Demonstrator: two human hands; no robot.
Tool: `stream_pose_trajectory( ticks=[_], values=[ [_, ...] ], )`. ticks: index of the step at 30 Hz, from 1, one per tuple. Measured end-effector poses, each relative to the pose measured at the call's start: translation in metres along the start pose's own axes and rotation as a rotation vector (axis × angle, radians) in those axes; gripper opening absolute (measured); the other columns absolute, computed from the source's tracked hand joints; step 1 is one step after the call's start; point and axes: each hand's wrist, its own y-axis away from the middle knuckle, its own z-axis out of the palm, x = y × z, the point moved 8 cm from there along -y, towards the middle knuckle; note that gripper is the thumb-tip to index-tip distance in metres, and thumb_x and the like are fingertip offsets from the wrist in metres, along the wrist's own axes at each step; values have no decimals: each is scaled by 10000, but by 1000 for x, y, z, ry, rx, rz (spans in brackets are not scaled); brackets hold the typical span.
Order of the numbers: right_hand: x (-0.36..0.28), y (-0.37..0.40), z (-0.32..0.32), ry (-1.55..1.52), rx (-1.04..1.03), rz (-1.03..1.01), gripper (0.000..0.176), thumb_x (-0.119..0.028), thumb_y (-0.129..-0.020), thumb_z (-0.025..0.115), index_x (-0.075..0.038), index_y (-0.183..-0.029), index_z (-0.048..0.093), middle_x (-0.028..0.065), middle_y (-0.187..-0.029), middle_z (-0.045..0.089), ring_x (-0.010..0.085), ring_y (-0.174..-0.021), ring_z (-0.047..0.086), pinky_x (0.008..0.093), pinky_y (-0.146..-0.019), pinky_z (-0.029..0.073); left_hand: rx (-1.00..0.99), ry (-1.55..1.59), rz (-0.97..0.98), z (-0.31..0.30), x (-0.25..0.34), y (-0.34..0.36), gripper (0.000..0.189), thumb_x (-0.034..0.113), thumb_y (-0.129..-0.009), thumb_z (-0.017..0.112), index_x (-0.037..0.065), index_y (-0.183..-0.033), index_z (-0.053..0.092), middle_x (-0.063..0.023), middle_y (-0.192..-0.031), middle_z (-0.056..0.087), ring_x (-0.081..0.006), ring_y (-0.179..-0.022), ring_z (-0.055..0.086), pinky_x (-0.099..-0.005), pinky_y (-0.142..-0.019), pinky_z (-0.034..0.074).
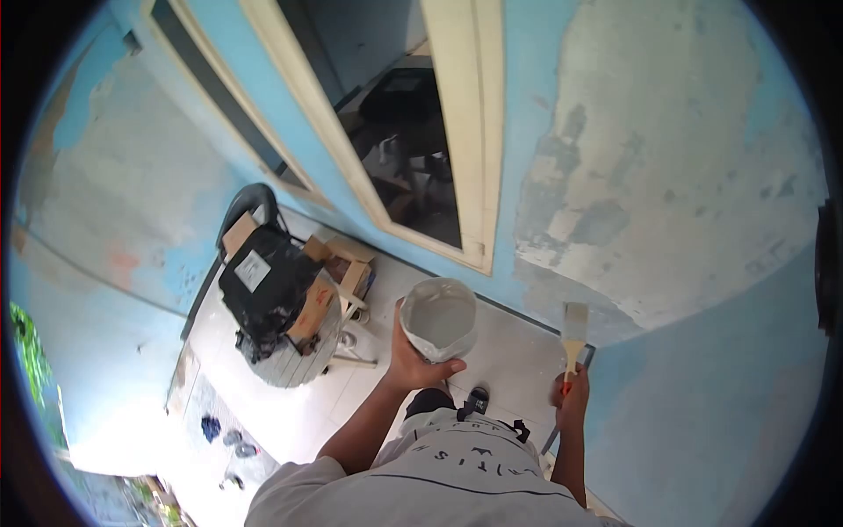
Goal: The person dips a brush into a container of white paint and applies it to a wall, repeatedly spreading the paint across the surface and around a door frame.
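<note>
My left hand [414, 356] is wrapped round the side of a paint tub [454, 342], with the thumb at its lower rim. Pale grey-white paint [439, 314] shows inside the tub. Off to the right, my right hand [572, 393] grips a flat paintbrush [574, 338] by its handle, which is cream with a red part near the fingers. The brush's bristles point up and away from me, and look pale. Brush and tub are well apart. Behind the brush is the wall [667, 176], with patchy grey-white over blue.
A round table [285, 367] at left bears a black plastic-wrapped package [263, 277] and cardboard. A black chair [246, 206] and an open cardboard box [351, 255] are near it. A cream-framed window [474, 132] is set in the blue wall. Small items [233, 439] lie on the floor at lower left.
</note>
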Motion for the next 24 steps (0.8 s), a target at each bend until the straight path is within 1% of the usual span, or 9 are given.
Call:
stream_pose_trajectory(
  ticks=[1,3,4,9,11,15,18,20,24],
  values=[
    [-9,-3,7,19,-30,17,249,-138,-941,426,-60,-1173,476,20,-673,483,80,-437,345,241,-393,261,37,-11,0,-3,1,0,1058,214,-603,942,-1,-1411,295,-150,-1301,524,-234,-1229,532,-382,-1042,423],
    [-35,-11,23,31,-89,-81,245,-130,-938,433,-63,-1171,466,25,-717,502,85,-448,356,245,-410,284,-26,-67,78,1,8,4,1050,208,-604,940,14,-1409,294,-141,-1297,522,-233,-1236,524,-384,-1050,412],
    [-43,-17,28,48,-194,-151,239,-179,-970,487,-73,-1183,463,20,-783,533,77,-453,369,245,-437,309,-37,-95,77,-1,3,8,1057,208,-608,938,34,-1423,287,-128,-1321,497,-235,-1266,497,-388,-1066,397],
    [-78,-20,70,129,-342,-199,303,-162,-965,518,-55,-1244,472,21,-873,524,75,-520,402,267,-483,337,37,-92,62,-9,16,22,1078,213,-618,933,61,-1449,264,-124,-1339,461,-240,-1301,467,-396,-1086,377],
    [-88,-14,78,265,-284,-261,315,-141,-969,529,-35,-1263,494,8,-848,510,70,-549,409,262,-498,347,63,-124,73,-14,15,26,1072,229,-633,925,57,-1454,258,-128,-1338,464,-245,-1298,472,-400,-1083,379],
    [-86,-15,77,240,-278,-277,316,-134,-975,560,-9,-1264,531,-4,-803,494,63,-575,418,253,-516,367,100,-142,95,-27,20,31,1062,251,-650,916,51,-1456,254,-132,-1341,465,-252,-1299,474,-401,-1083,378],
    [-105,3,96,378,-264,-386,289,-132,-974,595,12,-1224,584,-3,-771,500,63,-591,439,246,-535,399,137,-150,93,-36,23,36,1054,263,-659,912,45,-1455,256,-133,-1339,465,-255,-1295,478,-403,-1080,381],
    [-119,12,113,520,-241,-473,275,-141,-966,623,28,-1182,631,9,-773,536,74,-619,488,241,-559,430,155,-185,104,-46,25,39,1055,277,-659,917,44,-1451,261,-134,-1337,468,-254,-1293,481,-402,-1077,385],
    [-118,5,131,500,-263,-517,268,-138,-961,625,37,-1163,648,39,-798,585,97,-641,535,254,-574,461,161,-135,116,-62,27,45,1052,290,-660,921,42,-1446,268,-134,-1336,472,-249,-1290,482,-400,-1073,389]
  ],
)
